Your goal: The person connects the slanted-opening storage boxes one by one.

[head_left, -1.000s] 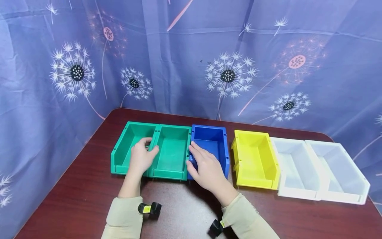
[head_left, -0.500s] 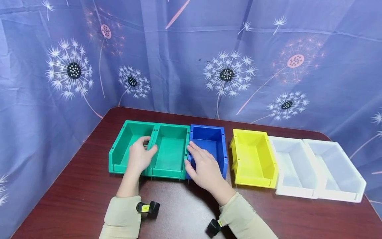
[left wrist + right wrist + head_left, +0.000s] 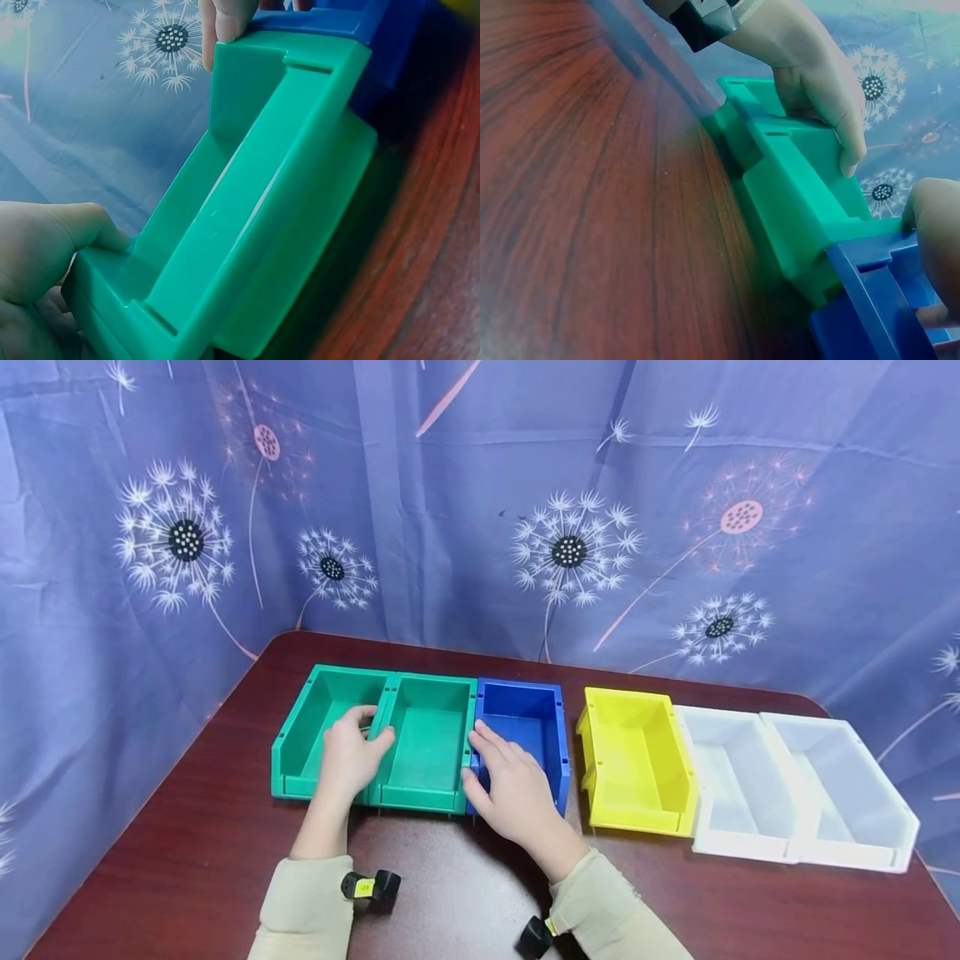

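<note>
Two green bins stand side by side in the head view, the left green bin and the right green bin, with a blue bin against the right one. My left hand pinches the adjoining walls of the green bins, thumb in the right bin and fingers in the left. My right hand holds the walls where the right green bin meets the blue one. Its thumb lies at the green rim in the right wrist view, and its other fingers reach into the blue bin.
Right of the blue bin, across a narrow gap, stands a yellow bin. Two white bins adjoin it farther right. All sit on a dark red-brown wooden table, with a blue dandelion-print curtain behind and along the left side.
</note>
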The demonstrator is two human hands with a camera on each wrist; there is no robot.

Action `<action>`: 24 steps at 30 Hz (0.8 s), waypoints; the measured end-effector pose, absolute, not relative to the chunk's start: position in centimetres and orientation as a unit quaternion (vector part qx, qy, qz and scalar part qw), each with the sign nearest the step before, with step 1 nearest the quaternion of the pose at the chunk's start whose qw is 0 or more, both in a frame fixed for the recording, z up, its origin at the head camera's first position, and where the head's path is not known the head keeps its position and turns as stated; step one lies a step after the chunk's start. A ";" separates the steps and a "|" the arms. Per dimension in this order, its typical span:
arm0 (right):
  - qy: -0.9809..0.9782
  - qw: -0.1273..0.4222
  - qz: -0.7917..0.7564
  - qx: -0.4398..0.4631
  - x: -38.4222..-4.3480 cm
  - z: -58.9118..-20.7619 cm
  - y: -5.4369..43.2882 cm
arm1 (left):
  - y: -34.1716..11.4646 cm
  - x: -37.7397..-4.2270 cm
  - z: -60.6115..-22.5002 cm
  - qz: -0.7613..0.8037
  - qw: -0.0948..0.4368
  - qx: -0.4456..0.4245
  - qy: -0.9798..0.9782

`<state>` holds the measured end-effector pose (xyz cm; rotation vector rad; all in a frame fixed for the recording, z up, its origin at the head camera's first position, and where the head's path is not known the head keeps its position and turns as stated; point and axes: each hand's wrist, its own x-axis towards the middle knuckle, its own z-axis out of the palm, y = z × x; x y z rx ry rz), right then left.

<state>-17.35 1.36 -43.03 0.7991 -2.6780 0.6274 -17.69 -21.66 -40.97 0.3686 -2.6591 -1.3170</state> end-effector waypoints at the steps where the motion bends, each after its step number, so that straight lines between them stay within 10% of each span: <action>1: -0.928 0.134 0.215 0.273 -17.2 -43.0 1.4 | -21.5 -17.6 -40.9 -0.439 0.076 0.123 -0.887; 24: -0.913 0.087 0.217 0.334 -17.7 -41.8 4.0 | -19.5 -17.7 -42.1 -0.385 0.158 0.100 -0.904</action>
